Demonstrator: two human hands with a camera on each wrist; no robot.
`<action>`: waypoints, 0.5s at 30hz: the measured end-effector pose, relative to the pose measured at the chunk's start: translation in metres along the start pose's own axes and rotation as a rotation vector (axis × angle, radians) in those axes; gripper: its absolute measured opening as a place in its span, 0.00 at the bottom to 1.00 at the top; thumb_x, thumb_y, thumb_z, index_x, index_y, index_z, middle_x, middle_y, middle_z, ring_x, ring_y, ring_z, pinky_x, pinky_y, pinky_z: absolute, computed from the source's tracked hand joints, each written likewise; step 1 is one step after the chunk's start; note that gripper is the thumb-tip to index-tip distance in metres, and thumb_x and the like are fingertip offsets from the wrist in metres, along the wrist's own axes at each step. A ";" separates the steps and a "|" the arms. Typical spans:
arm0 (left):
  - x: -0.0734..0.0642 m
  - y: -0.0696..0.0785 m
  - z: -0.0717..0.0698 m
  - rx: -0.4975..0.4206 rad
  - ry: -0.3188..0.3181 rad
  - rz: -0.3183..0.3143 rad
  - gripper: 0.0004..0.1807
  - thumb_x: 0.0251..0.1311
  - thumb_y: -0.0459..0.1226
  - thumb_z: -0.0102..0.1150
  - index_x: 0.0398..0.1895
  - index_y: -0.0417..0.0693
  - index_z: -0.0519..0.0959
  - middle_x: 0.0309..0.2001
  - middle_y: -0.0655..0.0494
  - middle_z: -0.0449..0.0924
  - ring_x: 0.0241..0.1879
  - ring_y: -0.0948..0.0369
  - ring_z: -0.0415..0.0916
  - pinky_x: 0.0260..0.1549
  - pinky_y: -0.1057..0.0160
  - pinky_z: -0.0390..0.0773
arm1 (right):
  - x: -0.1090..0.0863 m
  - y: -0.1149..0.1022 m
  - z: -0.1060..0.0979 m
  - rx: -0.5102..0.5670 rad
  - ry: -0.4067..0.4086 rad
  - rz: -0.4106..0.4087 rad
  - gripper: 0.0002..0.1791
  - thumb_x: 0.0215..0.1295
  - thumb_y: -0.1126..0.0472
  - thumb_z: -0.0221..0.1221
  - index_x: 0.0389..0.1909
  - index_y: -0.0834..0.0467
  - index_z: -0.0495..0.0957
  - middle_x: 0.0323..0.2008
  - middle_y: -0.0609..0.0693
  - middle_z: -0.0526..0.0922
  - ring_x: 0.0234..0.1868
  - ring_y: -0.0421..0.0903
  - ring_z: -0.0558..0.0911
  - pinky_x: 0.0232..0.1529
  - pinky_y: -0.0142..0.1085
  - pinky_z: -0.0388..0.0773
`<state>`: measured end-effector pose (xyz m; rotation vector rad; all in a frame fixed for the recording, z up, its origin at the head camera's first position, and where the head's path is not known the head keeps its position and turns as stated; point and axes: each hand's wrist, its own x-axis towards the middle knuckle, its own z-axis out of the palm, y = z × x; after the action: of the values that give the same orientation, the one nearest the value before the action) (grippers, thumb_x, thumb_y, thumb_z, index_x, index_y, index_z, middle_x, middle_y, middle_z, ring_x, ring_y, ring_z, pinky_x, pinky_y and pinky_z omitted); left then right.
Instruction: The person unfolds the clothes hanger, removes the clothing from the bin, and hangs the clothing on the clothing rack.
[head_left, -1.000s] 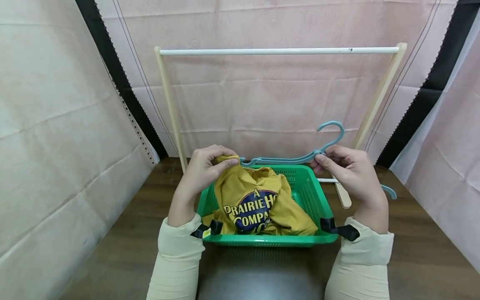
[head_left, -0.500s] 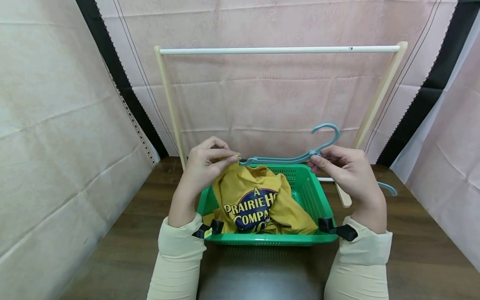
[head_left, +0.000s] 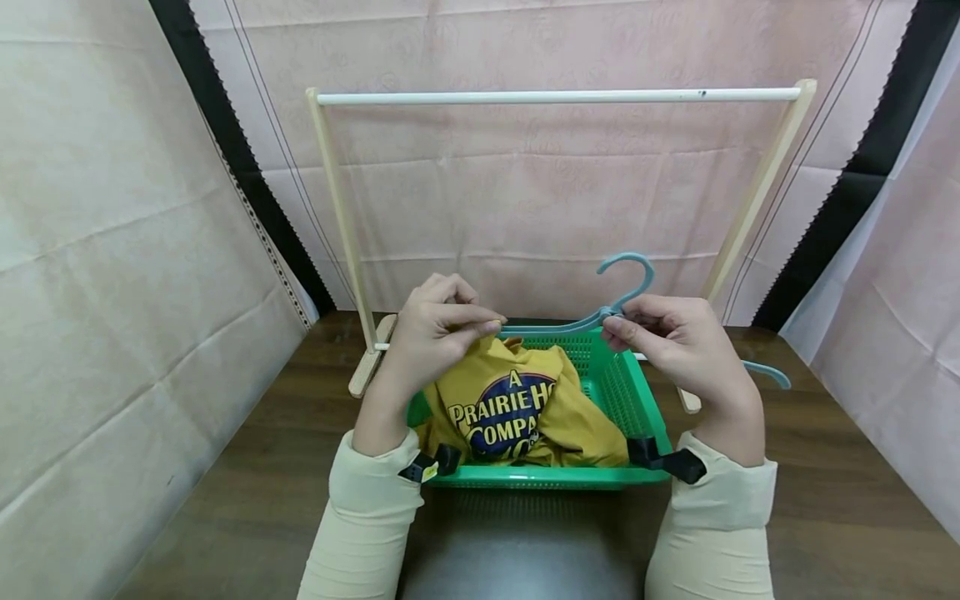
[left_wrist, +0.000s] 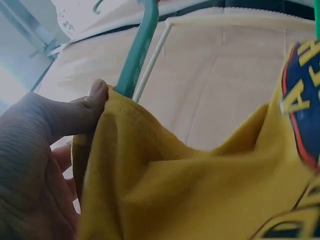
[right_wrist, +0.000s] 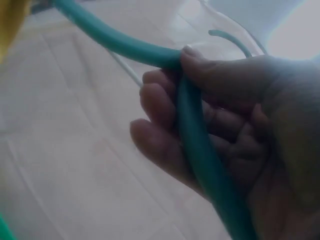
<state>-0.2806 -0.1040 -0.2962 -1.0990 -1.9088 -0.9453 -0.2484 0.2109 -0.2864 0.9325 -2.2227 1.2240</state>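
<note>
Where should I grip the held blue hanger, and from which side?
I'd grip the blue hanger at its neck, just below the hook, from the right, as the right hand does: its arms meet there, while one runs left to the yellow shirt.

Looks like a staged booth, of a studio or lab sort. Walled at back and sides with pale, creased fabric (head_left: 555, 208), with black strips (head_left: 246, 154) down the corners; fitted with a dark wood-grain counter (head_left: 825, 475) carrying a freestanding rail (head_left: 555, 97).
</note>
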 end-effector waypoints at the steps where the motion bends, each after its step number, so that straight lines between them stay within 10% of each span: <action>1: 0.001 0.002 0.002 -0.021 0.000 0.017 0.05 0.53 0.32 0.75 0.32 0.50 0.92 0.28 0.61 0.71 0.32 0.61 0.63 0.36 0.60 0.59 | 0.001 -0.001 0.002 -0.013 -0.003 -0.009 0.04 0.67 0.69 0.64 0.35 0.58 0.85 0.25 0.47 0.86 0.28 0.42 0.86 0.33 0.30 0.82; 8: 0.004 0.010 0.001 -0.306 0.112 0.009 0.08 0.55 0.23 0.69 0.36 0.40 0.90 0.32 0.55 0.76 0.29 0.59 0.67 0.27 0.65 0.66 | 0.004 -0.002 0.004 -0.035 0.035 -0.096 0.04 0.65 0.70 0.65 0.33 0.59 0.86 0.25 0.44 0.86 0.27 0.38 0.85 0.29 0.28 0.80; 15: -0.002 0.003 -0.011 -0.058 0.019 -0.097 0.10 0.60 0.34 0.70 0.44 0.51 0.90 0.37 0.61 0.80 0.30 0.65 0.70 0.26 0.67 0.68 | 0.001 0.001 -0.002 0.011 0.181 -0.168 0.08 0.60 0.78 0.65 0.35 0.63 0.86 0.27 0.52 0.87 0.27 0.42 0.86 0.27 0.26 0.78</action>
<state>-0.2746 -0.1132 -0.2918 -1.0349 -1.9444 -1.0669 -0.2499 0.2128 -0.2849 0.9519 -1.9582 1.1937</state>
